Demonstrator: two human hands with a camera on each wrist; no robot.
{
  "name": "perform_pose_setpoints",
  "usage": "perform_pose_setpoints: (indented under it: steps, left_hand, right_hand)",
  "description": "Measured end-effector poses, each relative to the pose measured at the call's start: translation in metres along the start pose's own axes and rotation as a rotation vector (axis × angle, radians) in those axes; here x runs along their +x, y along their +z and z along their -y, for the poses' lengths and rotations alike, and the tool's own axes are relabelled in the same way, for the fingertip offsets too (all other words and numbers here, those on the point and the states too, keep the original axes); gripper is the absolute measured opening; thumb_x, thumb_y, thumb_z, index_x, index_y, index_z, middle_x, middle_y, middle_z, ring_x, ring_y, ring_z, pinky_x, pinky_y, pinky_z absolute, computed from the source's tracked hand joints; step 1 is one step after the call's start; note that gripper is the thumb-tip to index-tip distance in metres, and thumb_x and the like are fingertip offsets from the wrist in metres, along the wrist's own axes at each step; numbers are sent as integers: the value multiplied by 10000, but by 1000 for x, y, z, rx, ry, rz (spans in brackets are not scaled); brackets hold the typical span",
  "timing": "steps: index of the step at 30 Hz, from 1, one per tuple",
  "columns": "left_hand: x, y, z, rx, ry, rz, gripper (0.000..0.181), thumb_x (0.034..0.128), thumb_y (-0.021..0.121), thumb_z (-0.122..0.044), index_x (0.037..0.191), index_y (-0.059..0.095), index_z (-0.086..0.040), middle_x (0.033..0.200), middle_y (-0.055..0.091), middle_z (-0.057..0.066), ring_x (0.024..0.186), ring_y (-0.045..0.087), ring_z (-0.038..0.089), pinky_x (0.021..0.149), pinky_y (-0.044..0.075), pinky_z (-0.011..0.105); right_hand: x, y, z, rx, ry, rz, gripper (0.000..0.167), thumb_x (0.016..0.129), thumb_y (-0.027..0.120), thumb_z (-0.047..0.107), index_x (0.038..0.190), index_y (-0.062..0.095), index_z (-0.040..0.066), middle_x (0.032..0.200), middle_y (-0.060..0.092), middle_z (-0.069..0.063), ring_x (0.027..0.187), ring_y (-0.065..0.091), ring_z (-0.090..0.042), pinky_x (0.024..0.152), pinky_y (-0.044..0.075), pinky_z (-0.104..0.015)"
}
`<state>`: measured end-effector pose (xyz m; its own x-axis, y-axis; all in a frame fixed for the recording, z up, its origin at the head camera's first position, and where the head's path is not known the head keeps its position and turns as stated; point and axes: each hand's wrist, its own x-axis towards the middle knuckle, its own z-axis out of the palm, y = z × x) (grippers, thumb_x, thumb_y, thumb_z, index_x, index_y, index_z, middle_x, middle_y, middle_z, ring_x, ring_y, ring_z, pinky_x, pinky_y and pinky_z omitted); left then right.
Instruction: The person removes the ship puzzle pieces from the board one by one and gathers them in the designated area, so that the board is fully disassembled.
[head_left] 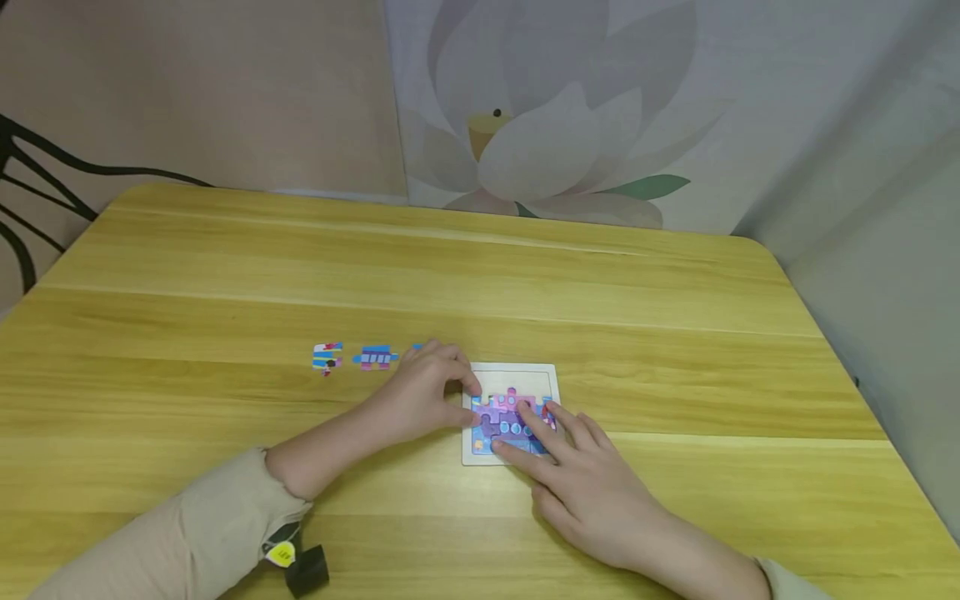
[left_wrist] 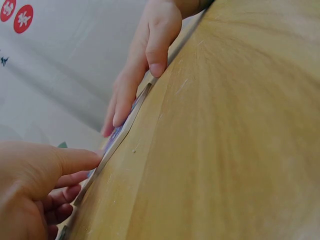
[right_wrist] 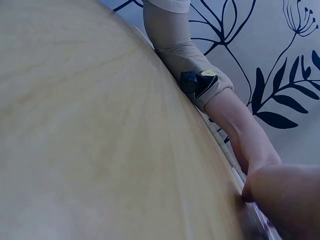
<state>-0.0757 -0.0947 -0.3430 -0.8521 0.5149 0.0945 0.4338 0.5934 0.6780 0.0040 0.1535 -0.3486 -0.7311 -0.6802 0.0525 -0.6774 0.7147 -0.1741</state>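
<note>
A jigsaw puzzle with purple, pink and blue pieces [head_left: 514,427] fills the lower part of a white tray [head_left: 517,372] on the table. With thumb and index finger, my left hand [head_left: 420,392] pinches a puzzle piece [head_left: 485,409] at the tray's left side; the fingers partly cover it. In the left wrist view, the left thumb touches the tray's edge [left_wrist: 122,136]. My right hand [head_left: 592,487] lies over the right part of the puzzle, fingers extended and fingertips on the pieces. The right wrist view shows the puzzle only as a sliver beside the hand.
Left of the tray lie loose puzzle pieces: a white, blue and red group [head_left: 327,357], a blue and purple group [head_left: 376,358], and a blue piece [head_left: 417,347] partly behind my left hand. A black chair [head_left: 45,179] stands beyond the wooden table [head_left: 637,375] at left.
</note>
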Motion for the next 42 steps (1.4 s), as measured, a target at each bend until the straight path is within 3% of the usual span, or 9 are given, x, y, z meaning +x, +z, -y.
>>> perform_pose_setpoints:
  steps: [15, 24, 29, 33, 42]
  left_hand:
    - [0, 0, -1, -5, 6, -8, 238, 652, 887, -176, 805, 706, -182, 873, 577, -113, 905, 450, 139, 898, 308, 417]
    - [0, -1, -2, -14, 54, -29, 233, 664, 877, -130, 799, 689, -160, 769, 601, -132, 832, 485, 129, 872, 310, 416]
    - [-1, -2, 1, -104, 66, -31, 191, 705, 842, -71, 789, 690, -151, 707, 594, -155, 770, 505, 113, 862, 379, 387]
    - [-1, -1, 2, -199, 58, -26, 154, 738, 812, -30, 801, 706, -122, 742, 604, -108, 763, 526, 124, 693, 476, 292]
    - [-3, -3, 0, -344, -30, -34, 109, 788, 768, -29, 854, 726, -106, 837, 641, -51, 814, 575, 144, 745, 504, 312]
  right_hand:
    - [4, -6, 4, 3, 37, 8, 505, 943, 483, 221, 1414, 451, 400, 1550, 260, -45, 1375, 254, -351, 1054, 255, -542]
    - [7, -8, 6, 3, 40, 27, 512, 947, 479, 217, 1425, 436, 395, 1554, 249, -55, 1368, 269, -358, 1045, 270, -547]
    - [8, -9, 6, 5, 42, 34, 512, 946, 481, 217, 1424, 439, 394, 1552, 254, -49, 1369, 270, -351, 1046, 270, -543]
    - [8, -8, 6, 5, 40, 33, 511, 946, 481, 219, 1423, 439, 397, 1549, 263, -49, 1366, 275, -348, 1046, 272, -538]
    - [7, -8, 5, -16, 27, 38, 512, 942, 488, 232, 1428, 435, 388, 1558, 241, -50, 1368, 268, -357, 1046, 271, -542]
